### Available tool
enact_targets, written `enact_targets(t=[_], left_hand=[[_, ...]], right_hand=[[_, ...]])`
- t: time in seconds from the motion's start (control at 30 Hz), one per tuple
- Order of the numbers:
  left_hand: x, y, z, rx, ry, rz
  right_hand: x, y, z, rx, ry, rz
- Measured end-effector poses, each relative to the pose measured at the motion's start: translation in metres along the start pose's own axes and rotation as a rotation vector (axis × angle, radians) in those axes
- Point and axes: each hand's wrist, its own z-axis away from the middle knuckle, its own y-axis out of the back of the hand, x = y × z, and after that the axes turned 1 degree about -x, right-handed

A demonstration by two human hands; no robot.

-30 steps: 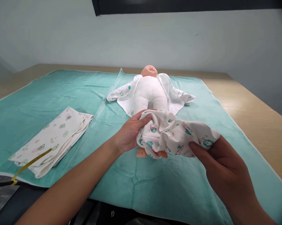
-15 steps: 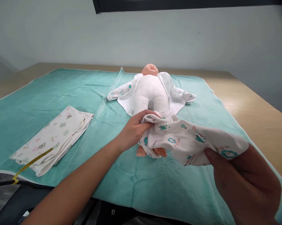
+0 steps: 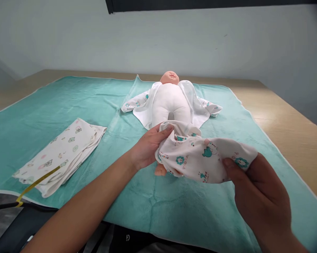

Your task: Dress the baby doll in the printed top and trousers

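Observation:
A baby doll [image 3: 170,100] with a white cloth body lies on its back, feet toward me. Its arms are in the sleeves of an open white baby jacket [image 3: 145,112]. Over its lower legs I hold printed white baby pants [image 3: 192,154]. My left hand [image 3: 149,146] grips the bunched waist end, thumb on top. My right hand [image 3: 261,189] pinches the far end of a leg, stretched out to the right. One doll foot [image 3: 160,170] shows below the cloth; the other is mostly covered.
A folded printed cloth [image 3: 60,154] lies at the left on the teal blanket [image 3: 95,98] that covers most of the wooden table [image 3: 287,116]. A yellow strap [image 3: 39,180] on a black cord crosses the cloth's near end. A wall stands behind.
My right hand has moved left and slightly up, so the pant leg is less stretched. My left thumb now lies over the waist edge. One doll foot is more covered.

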Motion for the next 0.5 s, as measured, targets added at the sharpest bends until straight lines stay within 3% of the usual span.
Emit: enact_targets(t=[0.13,0.33,0.5], left_hand=[[0.002,0.000,0.003,-0.084,-0.021,-0.098],[-0.003,-0.007,0.005,0.047,-0.084,-0.311],[-0.005,-0.007,0.005,0.074,-0.081,-0.224]], right_hand=[[0.003,-0.003,-0.001,0.052,0.017,-0.067],[0.008,-0.002,0.006,-0.049,0.050,-0.094],[0.016,0.000,0.010,-0.162,0.087,-0.018]])
